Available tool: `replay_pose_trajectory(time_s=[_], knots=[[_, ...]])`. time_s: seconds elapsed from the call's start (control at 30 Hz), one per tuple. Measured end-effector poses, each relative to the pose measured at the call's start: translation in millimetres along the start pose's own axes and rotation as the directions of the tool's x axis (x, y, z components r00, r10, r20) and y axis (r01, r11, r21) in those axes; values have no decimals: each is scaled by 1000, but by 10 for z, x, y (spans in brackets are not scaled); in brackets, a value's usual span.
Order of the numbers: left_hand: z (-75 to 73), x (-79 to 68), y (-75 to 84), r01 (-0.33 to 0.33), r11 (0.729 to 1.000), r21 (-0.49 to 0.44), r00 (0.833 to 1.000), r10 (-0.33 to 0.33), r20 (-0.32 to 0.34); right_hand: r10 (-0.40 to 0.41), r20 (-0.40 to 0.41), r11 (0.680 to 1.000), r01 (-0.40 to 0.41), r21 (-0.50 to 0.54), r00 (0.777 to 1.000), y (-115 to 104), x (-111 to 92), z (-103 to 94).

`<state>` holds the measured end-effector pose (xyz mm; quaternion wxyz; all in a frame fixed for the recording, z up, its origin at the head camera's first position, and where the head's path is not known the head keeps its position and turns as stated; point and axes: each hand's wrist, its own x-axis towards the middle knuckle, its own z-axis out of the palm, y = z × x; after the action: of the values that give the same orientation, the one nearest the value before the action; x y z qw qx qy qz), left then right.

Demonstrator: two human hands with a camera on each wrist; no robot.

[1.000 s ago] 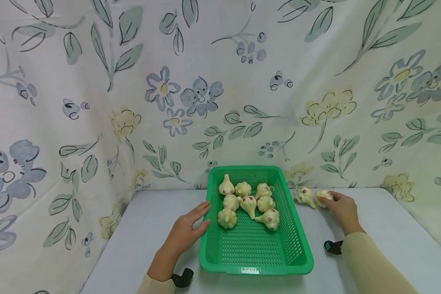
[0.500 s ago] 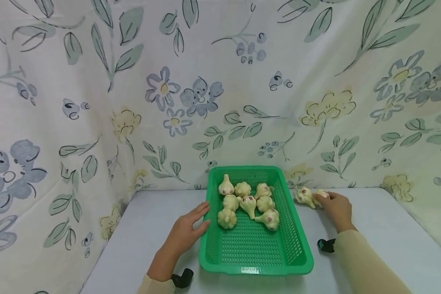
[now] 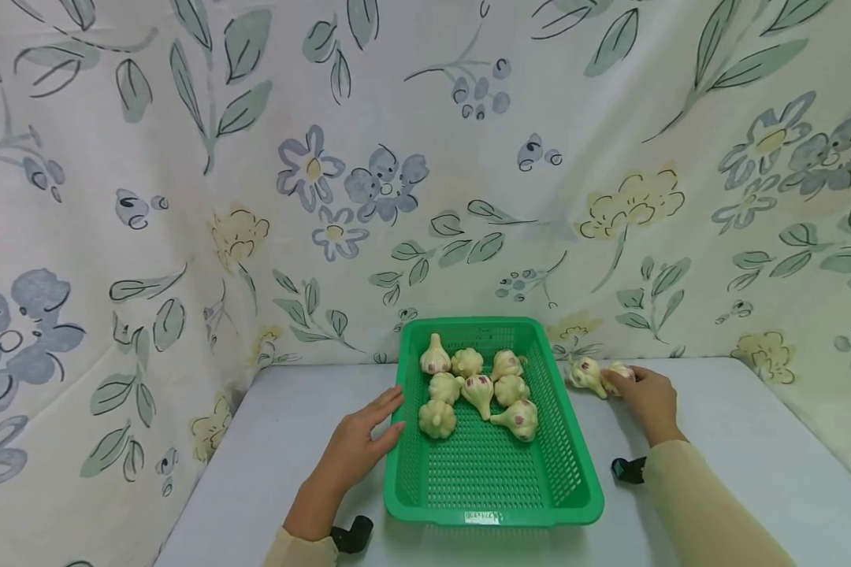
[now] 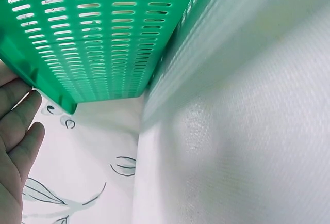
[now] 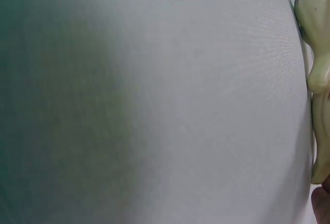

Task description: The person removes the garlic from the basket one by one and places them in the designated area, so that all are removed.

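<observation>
A green plastic basket (image 3: 489, 488) holds several garlic bulbs, among them one with a purple-streaked base (image 3: 478, 393), grouped toward its far end. My left hand (image 3: 360, 441) rests at the basket's left rim with fingers extended; the left wrist view shows its fingers (image 4: 20, 115) beside the perforated wall. Right of the basket, my right hand (image 3: 654, 400) pinches a garlic bulb (image 3: 615, 378) at table level. Another garlic bulb (image 3: 585, 376) lies directly beside it, its stem pointing toward the held one. At the right wrist view's edge the two bulbs (image 5: 320, 131) overlap.
Everything stands on a white-covered table (image 3: 291, 417). A floral curtain (image 3: 425, 157) hangs right behind the basket and the table's far edge. Black wrist cameras (image 3: 352, 535) sit at both wrists, close to the tabletop.
My right hand has moved a little left with its garlic bulb, bringing it up against the other loose bulb. The left hand stays at the basket rim.
</observation>
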<state>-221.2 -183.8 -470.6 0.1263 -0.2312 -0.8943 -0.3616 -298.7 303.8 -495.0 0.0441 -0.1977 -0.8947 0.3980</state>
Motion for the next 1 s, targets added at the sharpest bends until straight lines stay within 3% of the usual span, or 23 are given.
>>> replay_pose_trajectory(time_s=[0.53,1.0], knots=[[25,-24,-30,-8,999,-36,1000,8,-1,-90,174,990,107,-91,981,-11,127,-87],[-12,-22,1,-7,1000,-18,1000,7,7,-117,211,982,145,-124,971,-45,142,-86]])
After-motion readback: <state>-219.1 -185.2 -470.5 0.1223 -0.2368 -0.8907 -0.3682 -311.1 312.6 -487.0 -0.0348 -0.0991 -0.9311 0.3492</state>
